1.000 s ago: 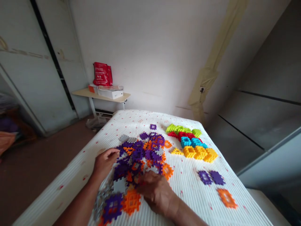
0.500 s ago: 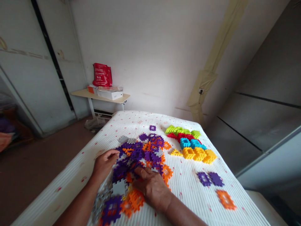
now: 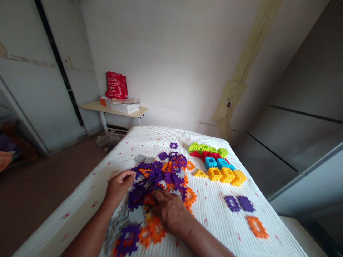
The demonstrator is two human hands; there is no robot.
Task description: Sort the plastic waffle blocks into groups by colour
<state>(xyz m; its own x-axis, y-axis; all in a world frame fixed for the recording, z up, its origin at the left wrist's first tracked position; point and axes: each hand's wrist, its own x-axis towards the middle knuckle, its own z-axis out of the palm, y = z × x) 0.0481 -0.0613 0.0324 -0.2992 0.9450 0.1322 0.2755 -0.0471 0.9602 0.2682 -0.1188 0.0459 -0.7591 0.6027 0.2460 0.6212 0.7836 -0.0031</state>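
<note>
Purple, orange and grey toothed interlocking plastic tiles lie in a loose heap [image 3: 157, 174]. At the heap's left edge is my left hand [image 3: 119, 187], its thumb and forefinger drawn together; whether anything is between them I cannot make out. My right hand [image 3: 173, 214] reaches into the near middle of the heap with bent fingers. An orange tile [image 3: 148, 199] shows at its fingertips, but what those fingers grip is hidden. A grey square tile [image 3: 137, 215] and a purple window tile [image 3: 128, 239] lie between my forearms, beside an orange tile [image 3: 157, 230].
On the right of the quilted white bed cover [image 3: 214, 228] stand sorted rows of green [image 3: 203, 147], red [image 3: 210, 156], blue [image 3: 218, 163] and yellow tiles [image 3: 227, 175]. Two purple tiles [image 3: 239, 203] and an orange one [image 3: 257, 227] lie apart. Behind stands a small table [image 3: 93, 106].
My right hand has shifted slightly within the heap, and more of an orange tile shows by its fingertips. Nearby tiles moved a little. My left hand stays in place.
</note>
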